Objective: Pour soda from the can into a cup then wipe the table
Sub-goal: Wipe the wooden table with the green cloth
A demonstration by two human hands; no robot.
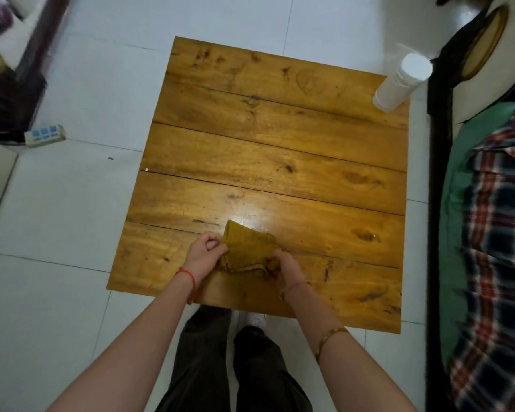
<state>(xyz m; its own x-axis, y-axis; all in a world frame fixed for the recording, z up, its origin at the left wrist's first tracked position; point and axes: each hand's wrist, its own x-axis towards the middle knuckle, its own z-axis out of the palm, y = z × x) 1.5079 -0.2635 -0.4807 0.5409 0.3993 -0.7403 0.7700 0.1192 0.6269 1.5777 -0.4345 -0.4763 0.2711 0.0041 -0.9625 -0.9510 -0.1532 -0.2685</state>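
The wiping step looks to be in hand. Nearest the viewer, both hands work a cloth [248, 250] at the near edge of the counter [280, 150]. The left hand [206, 250] pinches the cloth's left edge between curled fingers and thumb; the right hand [285, 268] clutches its near right corner. The cloth is mustard-coloured, coarse and nubbly, folded into a rough square with a thick hemmed border, and lies flat on the boards.

The next move probably calls for pressing the folded cloth flat and sweeping it away from the near edge, across the planks beyond it.

The counter is of broad varnished wooden planks, honey-brown with dark knots and open seams between the boards. A glossy glare sits just beyond the cloth, which could be lamp reflection or wetness; I cannot tell which.

Far from the cloth, at the counter's far right corner, stands a tall white cup [402, 83], smooth and slightly tapered. No can is in view.
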